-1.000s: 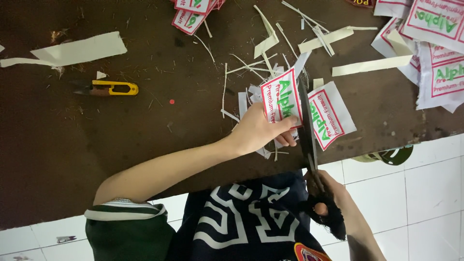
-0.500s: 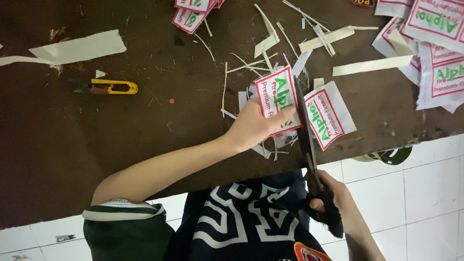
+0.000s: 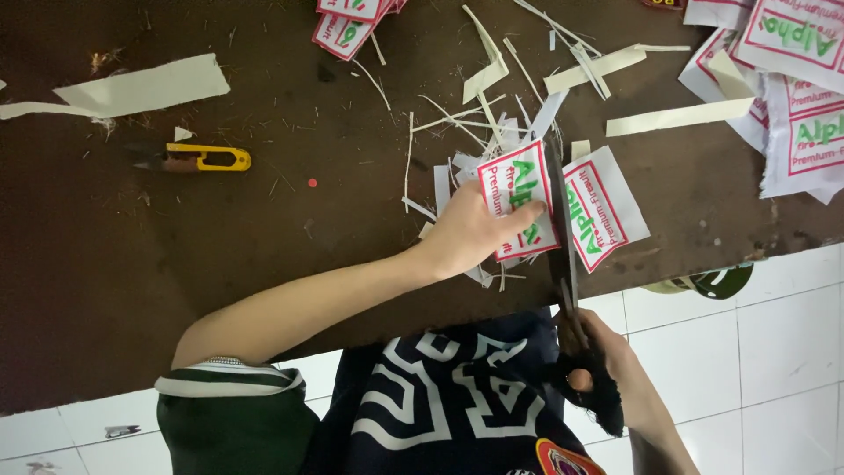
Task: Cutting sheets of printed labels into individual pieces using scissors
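My left hand pinches a white fabric label with a red border and green lettering at the table's near edge. A second label of the same strip lies to its right. My right hand grips the black handles of long scissors, whose blades run up between the two labels and look nearly closed. Thin white offcuts lie scattered just beyond the labels.
A dark brown table carries a small yellow thread snipper at left, a long pale strip, more printed labels at top and a stack at far right. White floor tiles lie below.
The scissor blades have closed further along the line between the two labels, and the left label has shifted slightly in my left hand. My right hand stays by the table edge.
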